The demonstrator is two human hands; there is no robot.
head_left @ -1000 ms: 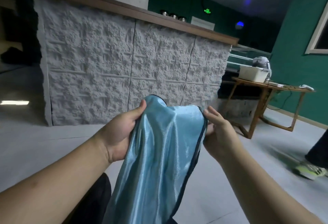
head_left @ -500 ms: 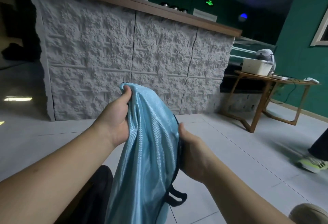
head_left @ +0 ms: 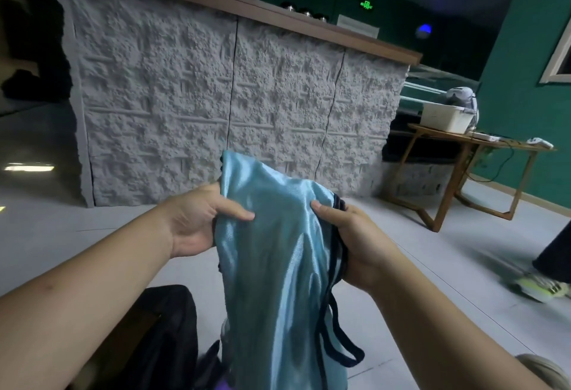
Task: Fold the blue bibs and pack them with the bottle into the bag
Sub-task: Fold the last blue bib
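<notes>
One shiny light-blue satin bib with dark trim hangs lengthwise downward in mid-air above the floor, its upper edges pinched by the left hand and the right hand.

A bar or reception lounge: long stone-faced counter, green exit sign, wooden side table.

I see both hands gripping blue bib: left hand, right hand; black bag near left.
</notes>
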